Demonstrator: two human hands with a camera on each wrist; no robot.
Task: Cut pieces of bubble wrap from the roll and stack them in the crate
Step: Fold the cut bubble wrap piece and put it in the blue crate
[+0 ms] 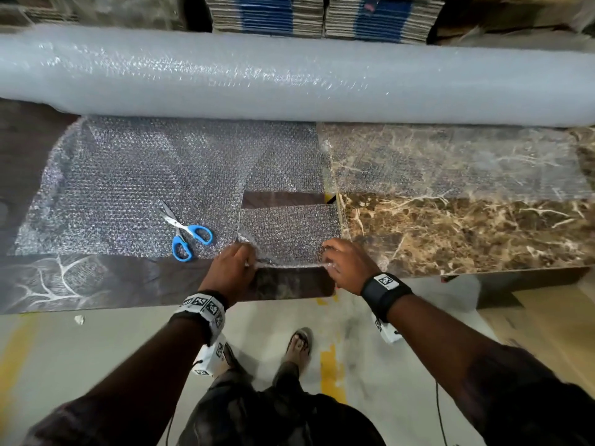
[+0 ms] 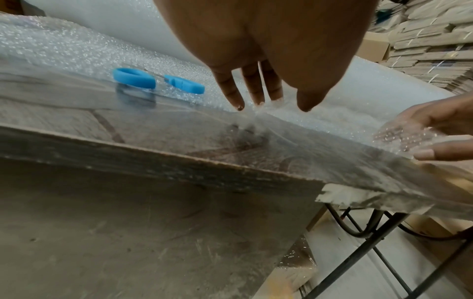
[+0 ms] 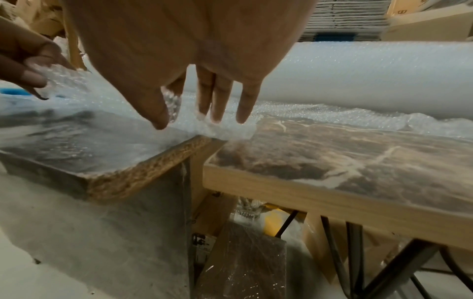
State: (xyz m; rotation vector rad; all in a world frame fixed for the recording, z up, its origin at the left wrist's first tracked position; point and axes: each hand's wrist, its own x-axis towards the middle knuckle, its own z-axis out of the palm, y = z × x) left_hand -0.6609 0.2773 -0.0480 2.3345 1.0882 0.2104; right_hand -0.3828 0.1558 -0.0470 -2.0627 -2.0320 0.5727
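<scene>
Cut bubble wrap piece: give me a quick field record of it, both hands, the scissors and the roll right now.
cut piece: small rectangle lying flat at the table's near edge
left hand: pinches its near-left corner
right hand: pinches its near-right corner
scissors: blue-handled, lying on the unrolled sheet, left of the piece, untouched
roll: lies across the far side of the table
crate: not in view

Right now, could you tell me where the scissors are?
In the head view, the scissors lie on the unrolled bubble wrap on the dark tabletop, just left of the left hand, in nobody's grip.
</scene>
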